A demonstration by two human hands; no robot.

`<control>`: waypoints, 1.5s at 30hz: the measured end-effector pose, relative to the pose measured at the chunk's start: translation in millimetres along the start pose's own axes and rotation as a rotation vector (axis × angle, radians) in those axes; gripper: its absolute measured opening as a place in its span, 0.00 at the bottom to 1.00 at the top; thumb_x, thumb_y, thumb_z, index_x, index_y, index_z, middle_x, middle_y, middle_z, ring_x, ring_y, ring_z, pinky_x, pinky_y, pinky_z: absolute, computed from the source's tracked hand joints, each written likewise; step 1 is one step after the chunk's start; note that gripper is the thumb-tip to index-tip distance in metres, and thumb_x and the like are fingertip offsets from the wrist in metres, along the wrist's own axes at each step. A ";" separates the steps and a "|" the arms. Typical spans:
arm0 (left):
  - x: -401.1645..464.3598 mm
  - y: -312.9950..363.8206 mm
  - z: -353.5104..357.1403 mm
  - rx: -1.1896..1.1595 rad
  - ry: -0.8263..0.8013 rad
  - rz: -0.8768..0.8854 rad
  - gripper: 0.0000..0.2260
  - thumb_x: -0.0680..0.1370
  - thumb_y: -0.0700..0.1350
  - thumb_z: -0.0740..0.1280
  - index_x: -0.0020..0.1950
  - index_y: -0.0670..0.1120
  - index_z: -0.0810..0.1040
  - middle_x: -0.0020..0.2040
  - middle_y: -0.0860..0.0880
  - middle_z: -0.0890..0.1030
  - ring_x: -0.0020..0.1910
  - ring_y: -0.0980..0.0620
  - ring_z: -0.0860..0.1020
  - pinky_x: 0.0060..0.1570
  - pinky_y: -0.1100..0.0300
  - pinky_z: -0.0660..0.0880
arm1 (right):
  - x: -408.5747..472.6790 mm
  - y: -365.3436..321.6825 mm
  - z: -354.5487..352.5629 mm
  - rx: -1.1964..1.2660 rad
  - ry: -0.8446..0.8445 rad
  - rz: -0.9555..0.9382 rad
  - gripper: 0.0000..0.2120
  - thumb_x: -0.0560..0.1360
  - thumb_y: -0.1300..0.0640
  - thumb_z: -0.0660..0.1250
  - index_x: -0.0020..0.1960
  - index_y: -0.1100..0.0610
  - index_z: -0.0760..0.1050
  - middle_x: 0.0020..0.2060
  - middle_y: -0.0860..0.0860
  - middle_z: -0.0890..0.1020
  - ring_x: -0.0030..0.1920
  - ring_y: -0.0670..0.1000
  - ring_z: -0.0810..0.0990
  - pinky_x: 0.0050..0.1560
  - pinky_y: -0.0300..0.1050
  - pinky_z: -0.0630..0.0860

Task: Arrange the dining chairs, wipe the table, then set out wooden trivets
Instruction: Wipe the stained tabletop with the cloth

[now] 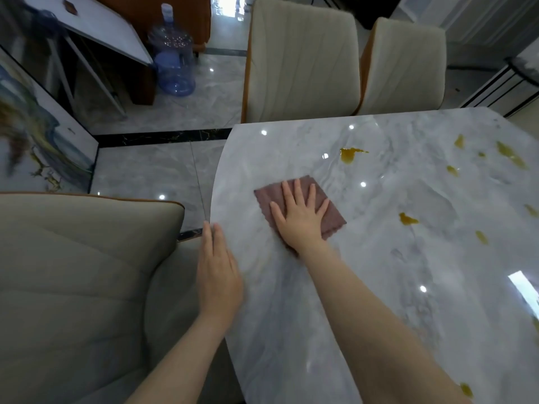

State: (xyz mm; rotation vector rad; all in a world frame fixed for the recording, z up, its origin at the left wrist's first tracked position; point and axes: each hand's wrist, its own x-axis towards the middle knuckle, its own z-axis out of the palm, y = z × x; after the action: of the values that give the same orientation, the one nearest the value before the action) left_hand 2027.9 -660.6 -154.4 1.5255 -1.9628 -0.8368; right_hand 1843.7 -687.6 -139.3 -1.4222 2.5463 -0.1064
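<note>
The right hand point(300, 217) presses flat, fingers spread, on the cloth point(329, 211) lying mid-bench point(379, 287). At its 8 o'clock, the left hand point(217, 275) rests flat, released, on the bench's edge. Yellow spills point(350, 154) lie toward 2 o'clock.

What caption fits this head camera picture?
Right hand presses a cloth flat on the spill-dotted marble table.
</note>
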 end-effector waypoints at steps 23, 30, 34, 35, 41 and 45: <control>-2.5 -1.5 -2.9 -0.035 0.015 -0.010 0.21 0.81 0.38 0.51 0.75 0.36 0.58 0.76 0.38 0.56 0.74 0.42 0.58 0.72 0.56 0.54 | -172.7 -14.2 27.7 -0.019 0.032 -0.123 0.30 0.78 0.38 0.47 0.78 0.46 0.49 0.78 0.48 0.49 0.77 0.57 0.41 0.71 0.68 0.36; -55.1 31.6 12.0 0.255 -0.119 0.354 0.22 0.80 0.40 0.50 0.72 0.34 0.64 0.73 0.35 0.62 0.74 0.38 0.59 0.73 0.48 0.48 | -212.9 71.4 18.8 -0.126 -0.006 -0.344 0.24 0.81 0.42 0.47 0.76 0.41 0.53 0.76 0.44 0.57 0.77 0.54 0.50 0.74 0.63 0.43; -93.9 59.8 40.0 0.283 -0.218 0.536 0.23 0.76 0.42 0.51 0.67 0.34 0.71 0.68 0.35 0.70 0.69 0.37 0.68 0.71 0.43 0.57 | -200.8 118.3 5.1 -0.164 -0.003 -0.199 0.25 0.79 0.41 0.44 0.76 0.41 0.56 0.75 0.44 0.60 0.77 0.58 0.53 0.74 0.64 0.49; -101.6 65.4 45.2 0.289 -0.219 0.551 0.23 0.76 0.42 0.52 0.67 0.34 0.71 0.68 0.35 0.71 0.68 0.37 0.69 0.71 0.44 0.58 | -199.3 129.9 2.1 -0.147 -0.011 -0.139 0.27 0.78 0.40 0.41 0.76 0.40 0.55 0.76 0.44 0.58 0.77 0.59 0.51 0.74 0.63 0.47; -150.8 88.1 77.4 0.337 -0.282 0.633 0.21 0.76 0.41 0.52 0.64 0.34 0.74 0.65 0.36 0.74 0.66 0.38 0.72 0.68 0.43 0.64 | -231.5 194.4 -0.4 -0.054 0.025 0.210 0.25 0.80 0.39 0.45 0.76 0.37 0.46 0.78 0.42 0.48 0.77 0.60 0.41 0.73 0.63 0.38; -170.5 92.2 85.2 0.384 -0.329 0.638 0.22 0.76 0.43 0.52 0.64 0.34 0.74 0.64 0.36 0.74 0.65 0.38 0.72 0.68 0.47 0.61 | -284.6 193.9 5.7 0.002 0.015 0.235 0.28 0.78 0.36 0.44 0.77 0.38 0.46 0.78 0.42 0.46 0.76 0.61 0.39 0.71 0.65 0.36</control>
State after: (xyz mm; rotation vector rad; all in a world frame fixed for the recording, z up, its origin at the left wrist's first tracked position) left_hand 1946.7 -465.2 -148.6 0.8538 -2.7536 -0.4658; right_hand 1827.8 -343.6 -133.0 -1.1140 2.7019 -0.0807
